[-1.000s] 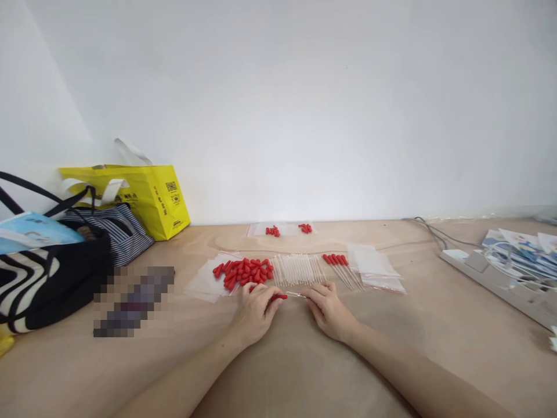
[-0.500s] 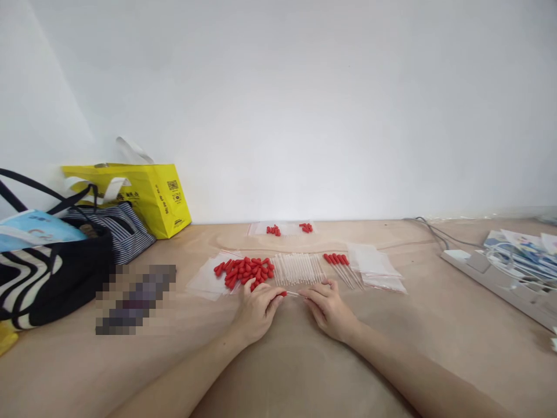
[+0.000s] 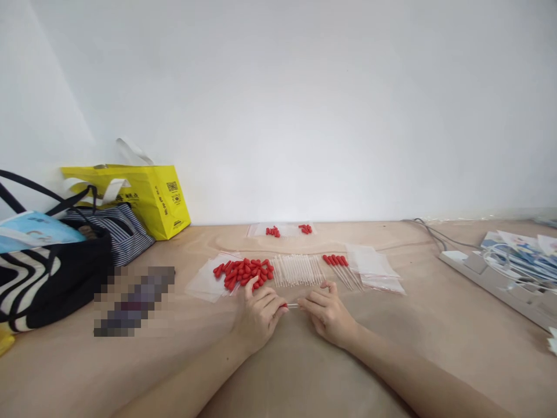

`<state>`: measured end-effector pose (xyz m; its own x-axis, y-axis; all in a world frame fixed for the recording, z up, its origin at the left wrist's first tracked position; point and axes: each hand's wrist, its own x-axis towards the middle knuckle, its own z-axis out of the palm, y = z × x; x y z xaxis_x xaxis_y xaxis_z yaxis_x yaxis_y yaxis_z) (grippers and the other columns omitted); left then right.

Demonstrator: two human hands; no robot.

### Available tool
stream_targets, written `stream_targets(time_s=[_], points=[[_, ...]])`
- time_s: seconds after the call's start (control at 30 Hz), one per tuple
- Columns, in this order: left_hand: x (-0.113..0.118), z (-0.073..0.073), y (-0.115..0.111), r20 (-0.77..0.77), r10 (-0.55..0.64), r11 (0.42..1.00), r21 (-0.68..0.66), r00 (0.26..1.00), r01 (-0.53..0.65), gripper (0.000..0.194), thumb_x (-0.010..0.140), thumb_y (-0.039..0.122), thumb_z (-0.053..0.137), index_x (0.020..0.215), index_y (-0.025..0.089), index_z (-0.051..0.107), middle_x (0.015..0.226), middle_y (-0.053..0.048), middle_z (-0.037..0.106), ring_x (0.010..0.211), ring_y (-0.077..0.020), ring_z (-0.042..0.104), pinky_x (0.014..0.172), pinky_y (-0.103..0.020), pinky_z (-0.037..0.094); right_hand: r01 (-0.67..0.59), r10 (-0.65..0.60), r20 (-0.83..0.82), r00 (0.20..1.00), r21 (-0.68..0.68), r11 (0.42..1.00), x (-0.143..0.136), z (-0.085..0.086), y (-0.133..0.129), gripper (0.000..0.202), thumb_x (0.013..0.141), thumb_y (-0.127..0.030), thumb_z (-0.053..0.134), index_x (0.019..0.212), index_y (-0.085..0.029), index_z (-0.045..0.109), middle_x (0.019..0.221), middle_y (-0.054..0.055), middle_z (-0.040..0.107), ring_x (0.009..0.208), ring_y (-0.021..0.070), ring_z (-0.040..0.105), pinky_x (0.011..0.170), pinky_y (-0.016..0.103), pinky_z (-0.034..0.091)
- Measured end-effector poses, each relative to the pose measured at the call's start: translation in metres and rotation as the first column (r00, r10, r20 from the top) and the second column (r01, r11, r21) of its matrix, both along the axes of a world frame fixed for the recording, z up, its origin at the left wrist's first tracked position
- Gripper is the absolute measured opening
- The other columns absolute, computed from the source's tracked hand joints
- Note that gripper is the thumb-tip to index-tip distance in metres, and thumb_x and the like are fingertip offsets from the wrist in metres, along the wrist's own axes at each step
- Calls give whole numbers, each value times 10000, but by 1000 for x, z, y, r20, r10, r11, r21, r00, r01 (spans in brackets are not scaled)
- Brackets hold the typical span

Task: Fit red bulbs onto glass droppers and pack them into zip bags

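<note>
Between my hands, a thin clear tube [image 3: 293, 305] lies level. My left hand [image 3: 261, 316] pinches a red rubber bulb [image 3: 285, 305] at the tube's left end, mostly hidden by the fingers. The tube's right end is in the fingers of my right hand [image 3: 327, 313]. Behind my left hand is a pile of red bulbs [image 3: 243, 271] on clear plastic bags [image 3: 204, 280]. A row of clear tubes [image 3: 297, 270] lies beside the pile. To their right, several droppers with red bulbs [image 3: 342, 268] lie side by side, next to more clear bags [image 3: 372, 267].
Near the wall lies a bag with red bulbs and tubes [image 3: 287, 230]. On the left stand a yellow bag [image 3: 161, 200], a striped pouch [image 3: 124, 229] and a black bag [image 3: 56, 278], with a blurred dark object [image 3: 137, 302] nearer. A white power strip [image 3: 500, 290] is at right.
Both hands have moved slightly toward me with the bulb and tube between them. The bulb and the tube's left end are now closer together or more covered by my left fingers; which, I cannot tell.
</note>
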<state>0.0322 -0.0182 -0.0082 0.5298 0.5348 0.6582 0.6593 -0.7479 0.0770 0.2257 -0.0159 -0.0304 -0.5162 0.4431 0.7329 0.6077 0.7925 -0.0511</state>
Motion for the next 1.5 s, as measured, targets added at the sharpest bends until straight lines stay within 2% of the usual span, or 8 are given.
stream_targets(time_s=[0.27, 0.57, 0.7, 0.87, 1.1, 1.2, 1.37, 1.5], points=[[1, -2, -1, -44, -5, 1000, 3, 999, 5, 235, 859, 206, 363, 720, 182, 551, 643, 19, 604, 698, -136, 545, 971, -470, 143, -7, 5, 20, 1000, 74, 997, -6, 1, 0, 261, 765, -38, 330, 799, -142, 566, 604, -2, 505, 581, 101, 404, 706, 295, 239], [1, -2, 1, -47, -6, 1000, -17, 999, 5, 258, 864, 213, 351, 716, 182, 561, 642, 11, 611, 691, -139, 546, 971, -493, 139, 10, -12, 35, 999, 56, 998, -10, -4, 3, 263, 770, -32, 321, 757, -142, 559, 606, 8, 498, 584, 112, 394, 678, 283, 246], [-1, -1, 5, -61, -29, 1000, -12, 998, 28, 210, 854, 224, 405, 761, 204, 592, 666, 23, 648, 775, -151, 575, 997, -509, 77, 53, -55, 60, 997, 43, 998, -9, -5, 5, 227, 803, -72, 352, 748, -159, 554, 623, 5, 527, 607, 114, 425, 726, 304, 255], [-6, 2, 8, -74, -35, 996, 81, 997, 41, 175, 840, 244, 469, 966, 247, 590, 908, 2, 679, 990, -204, 543, 999, -545, -7, 112, -115, 44, 992, 52, 992, -8, 0, 5, 173, 834, -120, 373, 771, -165, 528, 794, 35, 610, 801, 145, 506, 847, 362, 238], [-7, 2, 8, -43, -37, 995, 95, 998, 41, 179, 832, 199, 469, 962, 224, 589, 895, -4, 685, 980, -204, 559, 1004, -545, -6, 81, -85, 32, 996, 109, 991, -7, -2, 3, 139, 816, -90, 397, 799, -172, 509, 936, 37, 634, 1049, 197, 466, 954, 443, 162], [-6, 3, 7, -28, -37, 997, 72, 999, 39, 148, 832, 205, 467, 906, 219, 594, 849, 7, 691, 967, -197, 566, 1008, -533, 12, 53, -57, 31, 998, 113, 992, -6, -2, 4, 147, 814, -90, 397, 810, -175, 517, 829, 31, 648, 996, 182, 498, 954, 441, 175], [-3, 0, 5, -36, -44, 999, 6, 998, 45, 168, 840, 204, 429, 796, 216, 591, 709, 28, 676, 905, -171, 585, 1009, -515, 41, 53, -55, 19, 998, 92, 994, -6, 0, 2, 174, 807, -130, 398, 807, -188, 563, 593, -8, 581, 702, 121, 516, 909, 401, 224], [-1, -2, 3, -34, -53, 998, -39, 998, 51, 200, 838, 192, 406, 730, 202, 574, 656, 28, 652, 880, -166, 584, 1005, -509, 48, 49, -49, -6, 999, 62, 997, -6, 0, 1, 202, 768, -106, 390, 770, -189, 574, 550, -13, 540, 668, 122, 480, 871, 386, 232]])
